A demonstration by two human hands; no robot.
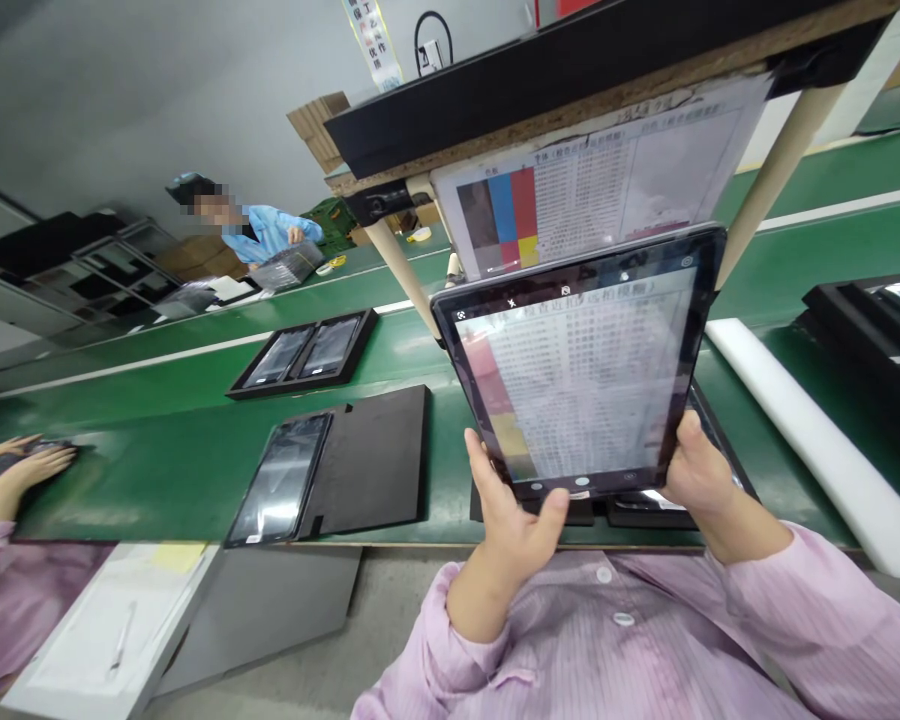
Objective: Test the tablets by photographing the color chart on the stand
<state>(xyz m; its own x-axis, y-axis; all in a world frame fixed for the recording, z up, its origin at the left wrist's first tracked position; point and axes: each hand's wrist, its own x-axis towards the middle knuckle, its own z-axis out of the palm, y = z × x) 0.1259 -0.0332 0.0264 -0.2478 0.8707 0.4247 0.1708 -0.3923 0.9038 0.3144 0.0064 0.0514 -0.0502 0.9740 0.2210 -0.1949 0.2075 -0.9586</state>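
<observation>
Tablet (577, 370), in the head view, stands nearly upright between the two hands, tilted a little, its lit screen toward the person; the left hand (514, 525) grips its lower left corner, fingers along the side edge and thumb by the bottom edge; the right hand (701, 470) holds the lower right side, thumb up along the edge. The screen shows a blurred picture of printed rows and colour patches; just beyond the hands and partly behind the device, a printed chart (585, 190) with colour blocks hangs under a black-edged shelf (570, 100) on pale round legs.

To the left of the left hand, on the green work surface (157, 455), a second tablet (281, 480) lies face up against a flat black tray (379, 455); farther out on that side, a two-section tray (304, 352) holds two more. Right of the right hand lie a long white foam strip (817, 440) and, beyond it, stacked black trays (877, 350); well left of the hands, a co-worker's hands (34, 465) touch a dark item, and a person in blue (262, 235) handles a wrapped bundle (289, 265) across the surface.
</observation>
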